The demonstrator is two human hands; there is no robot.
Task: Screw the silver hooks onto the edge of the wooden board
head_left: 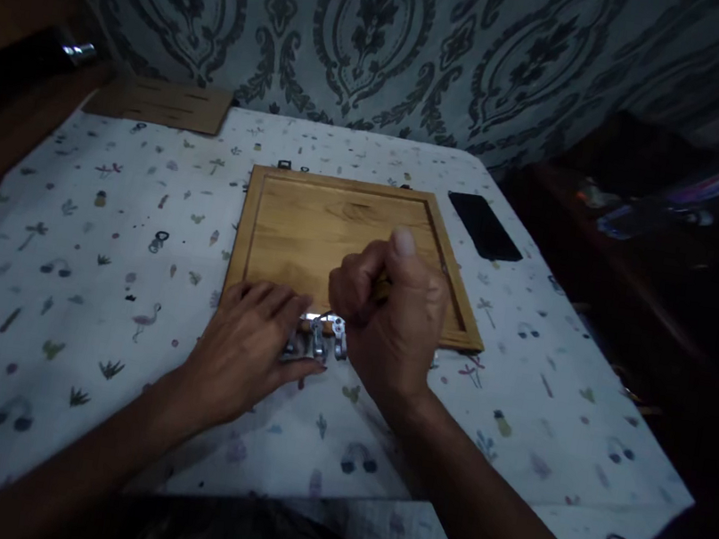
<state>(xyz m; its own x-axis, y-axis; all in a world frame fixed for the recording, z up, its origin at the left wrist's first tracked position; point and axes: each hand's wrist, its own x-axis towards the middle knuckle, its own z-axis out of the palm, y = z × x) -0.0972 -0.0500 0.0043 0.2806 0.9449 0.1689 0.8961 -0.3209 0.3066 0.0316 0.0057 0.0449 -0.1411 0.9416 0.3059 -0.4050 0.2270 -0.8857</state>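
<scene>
A wooden panel (337,239) with a raised frame lies flat on the table. At its near edge are shiny metal hinge parts (319,338). My left hand (247,343) holds them against the edge, fingers over the wood and thumb in front of the metal. Closed in a fist above the near right part of the panel, my right hand (394,311) grips a screwdriver (382,288). Only a bit of its yellowish handle and a thin shaft toward the hinge show; the rest is hidden by the fingers.
The table has a patterned white cloth (96,266). A dark phone (485,227) lies right of the panel. A piece of cardboard (161,103) rests at the back left, near a patterned curtain (367,36). A plastic bottle (695,194) is at the far right.
</scene>
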